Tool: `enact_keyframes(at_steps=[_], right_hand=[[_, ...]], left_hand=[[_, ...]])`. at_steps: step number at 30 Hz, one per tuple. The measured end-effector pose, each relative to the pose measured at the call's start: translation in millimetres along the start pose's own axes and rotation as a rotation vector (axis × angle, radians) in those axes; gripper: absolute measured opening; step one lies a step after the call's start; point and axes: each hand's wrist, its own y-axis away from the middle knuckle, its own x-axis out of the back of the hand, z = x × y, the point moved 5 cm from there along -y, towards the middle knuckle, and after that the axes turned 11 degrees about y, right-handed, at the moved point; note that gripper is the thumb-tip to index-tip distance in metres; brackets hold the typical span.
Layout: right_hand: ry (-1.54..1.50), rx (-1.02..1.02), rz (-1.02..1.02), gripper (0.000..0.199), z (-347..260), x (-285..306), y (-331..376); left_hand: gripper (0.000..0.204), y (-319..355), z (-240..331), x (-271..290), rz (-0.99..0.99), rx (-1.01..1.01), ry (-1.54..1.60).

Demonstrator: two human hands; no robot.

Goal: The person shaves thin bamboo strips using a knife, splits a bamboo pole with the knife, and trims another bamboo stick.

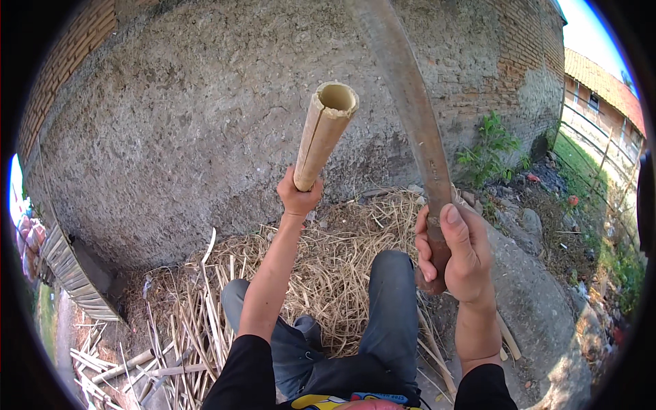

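Left hand (pixel 299 195) closed around the lower end of a bamboo section (pixel 324 131), held up and tilted slightly right, hollow open end on top and a lengthwise split showing down its near side; bottom end hidden inside the grip. Right hand (pixel 456 254) clenched around the handle of a long machete (pixel 410 102), thumb laid along the top; handle almost wholly covered by the fingers, only a dark butt showing below. Blade rusty and curved, rising up and left, tip cut off by the top edge of the view. Blade just right of the bamboo, apart from it. Behind both, a rough grey plastered wall (pixel 191 123) with bare brick at the upper corners. Below, grey-trousered knees (pixel 389 287) over a heap of dry straw and bamboo slivers (pixel 328 266); split bamboo strips (pixel 130 362) lying lower left, partly blurred by the lens rim. Green weeds (pixel 488 147) at the wall's foot on the right; scattered litter beyond, too small to make out.
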Motion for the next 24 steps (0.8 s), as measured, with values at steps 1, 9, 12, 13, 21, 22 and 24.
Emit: enact_keyframes(at_steps=[1,9,12,13,21,22,24], right_hand=[[0.033,-0.041,-0.054,0.048,0,-2,5],[0.241,0.005,-0.192,0.048,-6,-9,24],[0.264,-0.009,-0.218,0.049,-9,-10,26],[0.268,-0.03,-0.226,0.049,-10,-11,26],[0.305,-0.095,-0.28,0.05,-28,-4,26],[0.356,-0.067,-0.26,0.05,-29,-2,27],[0.409,-0.039,-0.242,0.05,-32,0,29]], left_hand=[[0.027,4,0,0,0.002,0.021,-0.006],[0.022,11,9,12,-0.076,0.019,0.002],[0.022,12,12,14,-0.085,0.008,0.023],[0.021,13,11,15,-0.093,0.012,0.032],[0.02,12,5,20,-0.141,0.015,0.03],[0.02,12,7,18,-0.146,0.001,0.022],[0.02,12,5,17,-0.147,0.042,0.038]])
